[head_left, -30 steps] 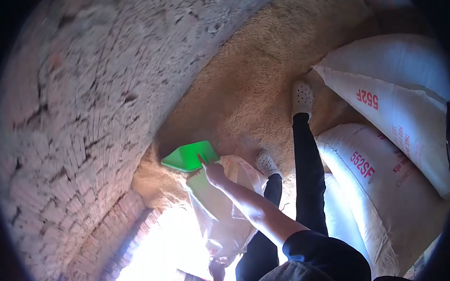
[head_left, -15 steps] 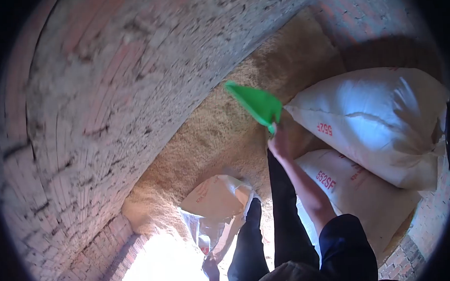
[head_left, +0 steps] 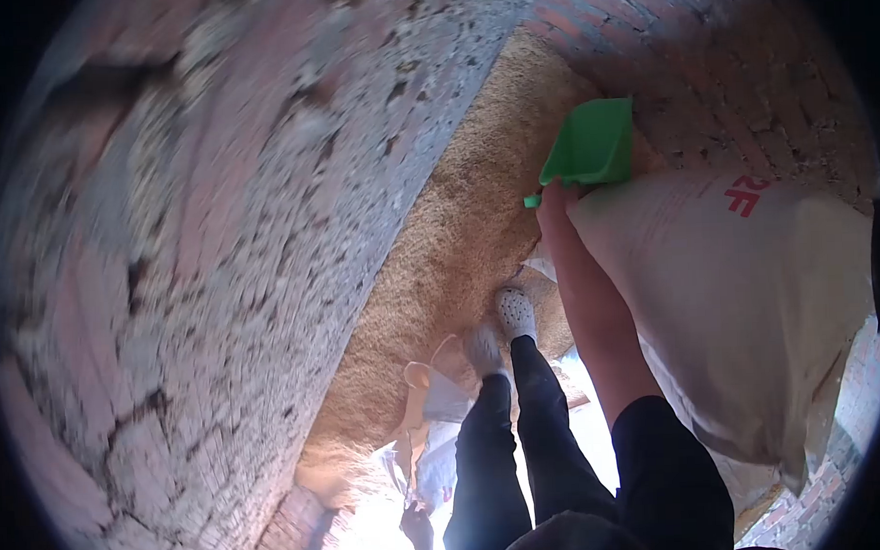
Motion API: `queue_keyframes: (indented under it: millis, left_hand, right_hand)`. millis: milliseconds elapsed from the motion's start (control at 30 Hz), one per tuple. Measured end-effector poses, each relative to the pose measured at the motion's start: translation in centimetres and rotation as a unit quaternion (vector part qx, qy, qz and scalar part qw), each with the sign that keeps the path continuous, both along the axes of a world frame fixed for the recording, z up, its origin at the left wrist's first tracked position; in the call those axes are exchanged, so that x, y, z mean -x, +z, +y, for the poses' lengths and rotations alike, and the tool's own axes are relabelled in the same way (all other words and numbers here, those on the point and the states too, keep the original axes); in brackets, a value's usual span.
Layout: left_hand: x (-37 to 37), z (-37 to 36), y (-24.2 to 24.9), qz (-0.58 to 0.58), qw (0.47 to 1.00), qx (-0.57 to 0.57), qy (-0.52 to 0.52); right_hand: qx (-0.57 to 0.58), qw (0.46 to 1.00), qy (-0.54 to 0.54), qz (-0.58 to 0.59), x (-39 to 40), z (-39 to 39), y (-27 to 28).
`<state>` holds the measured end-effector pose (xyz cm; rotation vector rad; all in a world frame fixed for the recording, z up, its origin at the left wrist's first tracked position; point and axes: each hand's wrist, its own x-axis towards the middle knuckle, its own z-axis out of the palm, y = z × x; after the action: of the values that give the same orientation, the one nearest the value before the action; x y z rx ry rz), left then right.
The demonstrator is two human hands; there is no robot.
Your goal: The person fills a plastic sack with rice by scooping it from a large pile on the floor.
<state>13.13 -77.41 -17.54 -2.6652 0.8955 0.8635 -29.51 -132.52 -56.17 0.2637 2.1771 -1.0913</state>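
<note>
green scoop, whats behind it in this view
Past the left edge of the green scoop you see the brown grainy pile; past its right edge, the brick wall. Whatever sits directly behind the scoop and the right hand is covered.

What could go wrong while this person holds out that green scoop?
The green scoop in the right hand looks close to the bulky sack and might bump it. The bag, in the left hand's grip, could sag. The shoes are on a loose, grainy heap, so footing might slip.
</note>
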Motion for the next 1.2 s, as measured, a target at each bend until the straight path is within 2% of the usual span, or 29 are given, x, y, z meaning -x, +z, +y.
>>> queue_keyframes:
  millis: [33,100,133,200,300,367,400,433,467,500,567,633,667,700,767,833,900,967,1000,1067,1133,1167,1200]
  left_hand:
    - [0.0,-1.1,-0.3,-0.003,1.000,-0.002,-0.010]
    - [-0.6,-3.7,-0.5,-0.005,0.997,-0.056,-0.051]
    - [-2.0,-3.1,-1.3,0.008,0.996,-0.017,-0.089]
    - [-2.9,-5.5,-2.1,0.009,0.994,-0.025,-0.107]
    - [-6.1,-7.5,-3.9,0.055,0.992,-0.050,-0.104]
    - [-9.3,-7.9,-4.5,0.096,0.988,-0.076,-0.091]
    - [-7.0,-11.7,-3.1,0.076,0.984,-0.113,-0.115]
    - [-4.8,-16.1,-2.5,0.060,0.976,-0.151,-0.144]
    - [-3.8,-18.7,-1.9,0.060,0.973,-0.164,-0.152]
    - [-2.9,-20.5,-1.5,0.073,0.971,-0.160,-0.165]
    - [-2.7,-21.6,-1.2,0.079,0.969,-0.152,-0.179]
    - [-3.7,-22.2,-1.4,0.098,0.954,-0.152,-0.238]
    - [-3.2,-23.1,-1.2,0.102,0.953,-0.153,-0.243]
    - [-3.3,-23.3,-1.0,0.104,0.951,-0.156,-0.247]
    - [-3.3,-23.6,-1.3,0.117,0.940,-0.167,-0.273]
    - [-3.6,-23.3,-1.5,0.123,0.935,-0.166,-0.286]
    - [-4.1,-23.1,-1.1,0.123,0.933,-0.164,-0.297]
    - [-4.2,-23.5,-1.0,0.146,0.930,-0.145,-0.304]
    - [-4.0,-23.9,-0.8,0.146,0.930,-0.142,-0.305]
    - [-3.4,-24.8,0.0,0.133,0.928,-0.185,-0.294]
    - [-3.8,-24.5,0.1,0.129,0.927,-0.201,-0.288]
    - [-4.0,-24.4,0.0,0.123,0.926,-0.216,-0.284]
    - [-4.2,-24.0,0.1,0.122,0.927,-0.217,-0.281]
  right_hand:
    - [-0.002,1.000,-0.010,-0.003,0.3,-1.6,-3.7]
    - [-0.008,0.998,-0.064,0.022,1.1,-3.7,-2.4]
    - [-0.001,0.996,-0.090,0.025,1.7,-4.5,-1.8]
    - [0.014,0.989,-0.145,0.020,2.9,-5.9,-2.3]
    - [0.061,0.973,-0.219,-0.038,2.6,-8.5,-2.9]
    - [0.105,0.957,-0.243,-0.122,0.9,-9.9,-0.8]
    - [0.115,0.956,-0.225,-0.147,0.0,-10.4,1.0]
    - [0.052,0.994,-0.070,-0.059,-1.6,-9.9,-4.2]
    - [-0.031,0.996,0.067,0.049,-3.2,-9.4,-9.6]
    - [-0.041,0.996,0.061,0.048,-3.4,-8.9,-7.8]
    - [-0.079,0.983,0.162,0.037,-4.2,-9.2,-1.0]
    - [-0.033,0.985,0.151,0.072,-4.3,-8.5,-1.3]
    - [0.010,0.983,0.147,0.111,-4.0,-7.8,-1.8]
    - [0.007,0.983,0.143,0.114,-4.0,-6.5,-2.2]
    - [0.003,0.967,0.250,0.041,-3.7,-4.3,-2.8]
    - [-0.042,0.935,0.350,0.041,-4.9,-2.4,-1.5]
    - [-0.049,0.933,0.355,-0.022,-6.9,-0.7,1.8]
    - [-0.034,0.931,0.360,-0.039,-9.8,2.7,0.9]
    - [-0.035,0.926,0.372,-0.042,-9.8,3.8,2.6]
    - [-0.035,0.920,0.387,-0.045,-9.6,6.2,4.6]
    - [0.064,0.950,0.289,0.104,-9.4,8.8,3.6]
    - [0.065,0.973,0.216,0.047,-8.6,9.0,0.7]
    - [0.079,0.989,0.126,-0.013,-7.0,7.0,0.7]
